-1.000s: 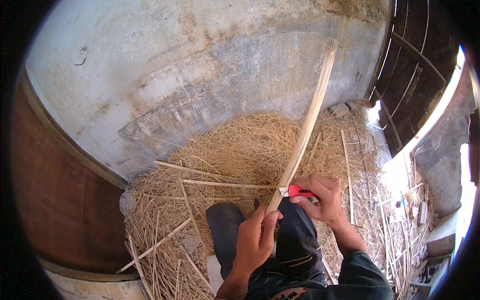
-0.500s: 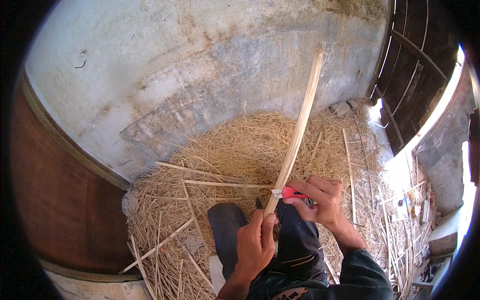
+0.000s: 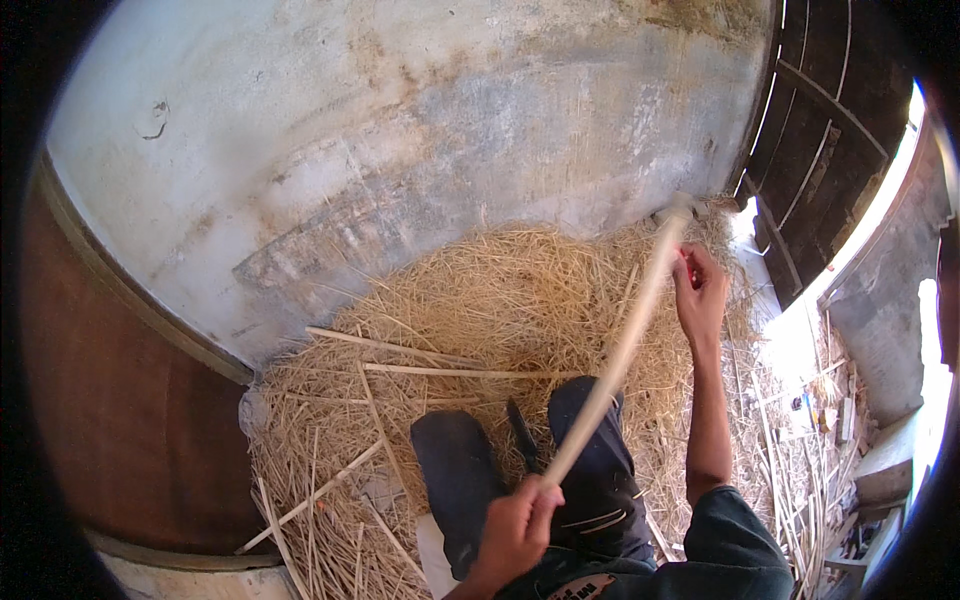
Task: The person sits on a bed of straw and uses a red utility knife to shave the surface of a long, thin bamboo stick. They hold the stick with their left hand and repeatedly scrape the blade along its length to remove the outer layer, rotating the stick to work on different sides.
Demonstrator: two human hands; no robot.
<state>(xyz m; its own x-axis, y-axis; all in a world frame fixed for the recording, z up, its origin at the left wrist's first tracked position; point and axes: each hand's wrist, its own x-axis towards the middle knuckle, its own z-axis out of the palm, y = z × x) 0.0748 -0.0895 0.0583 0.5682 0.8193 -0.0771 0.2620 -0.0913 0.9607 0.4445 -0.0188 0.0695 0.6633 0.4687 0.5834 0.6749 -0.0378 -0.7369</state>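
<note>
My left hand (image 3: 517, 522) is closed round the near end of a long, pale strip of wood or bamboo (image 3: 608, 372). The strip slants up and away to the right over my knees, blurred by motion at its far end. Close to that far end, my right hand (image 3: 703, 290) grips a small red cutter (image 3: 689, 266) against or right beside the strip; my fingers hide most of it, and whether it touches is unclear. Between my knees stands a dark, blade-shaped tool (image 3: 521, 430), its lower part hidden.
Shavings and straw-like slivers (image 3: 500, 290) cover the floor. Several pale strips (image 3: 470, 373) lie to the left, more to the right. A stained wall (image 3: 420, 140) rises ahead, a brown panel (image 3: 140, 400) stands at left, and dark wooden boards (image 3: 820, 150) at upper right.
My right hand with the red cutter has moved far up along the strip, away from my left hand. The strip's far end has dropped and swung right.
</note>
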